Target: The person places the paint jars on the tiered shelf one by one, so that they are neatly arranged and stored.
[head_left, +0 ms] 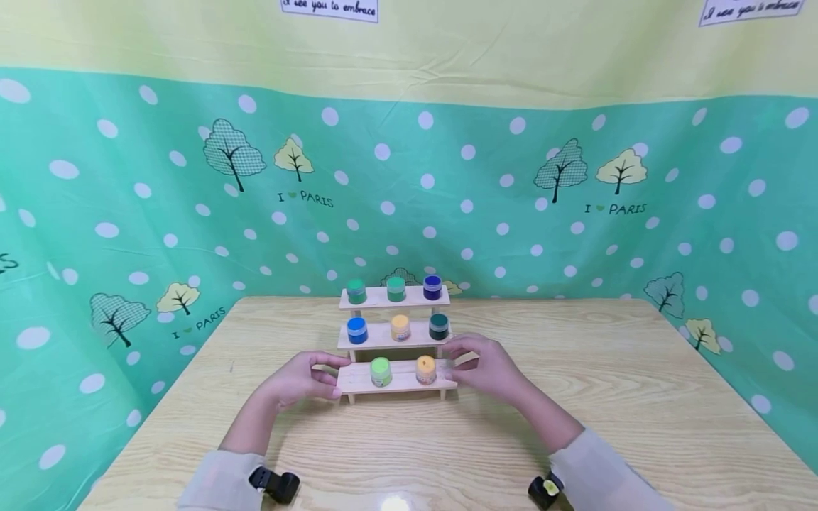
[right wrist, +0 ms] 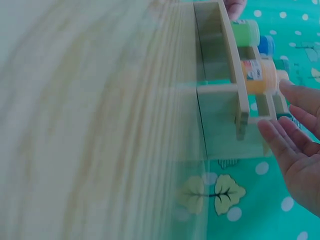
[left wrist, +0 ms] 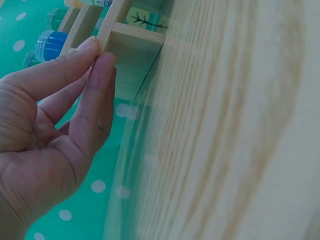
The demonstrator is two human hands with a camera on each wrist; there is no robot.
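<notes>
A three-tier wooden display rack (head_left: pixel 402 380) stands on the table with small paint jars on its steps. My left hand (head_left: pixel 307 380) pinches the left end of the lowest shelf between thumb and fingers, as the left wrist view (left wrist: pixel 60 105) shows of the hand. At the right end, my right hand (head_left: pixel 482 365) has its fingers spread loosely beside the shelf, fingertips close to its edge. On the lowest step are a light green jar (head_left: pixel 380 372) and an orange jar (head_left: pixel 425 370). The middle step bears a blue jar (head_left: pixel 357 331), a pale orange jar (head_left: pixel 400 328) and a dark green jar (head_left: pixel 438 326).
Two green jars, one at the left (head_left: pixel 356 292) and one central (head_left: pixel 396 289), share the top step with a dark blue jar (head_left: pixel 432 288). Behind the wooden table (head_left: pixel 575 369) hangs a green dotted curtain (head_left: pixel 486 184). Dark camera straps circle both wrists.
</notes>
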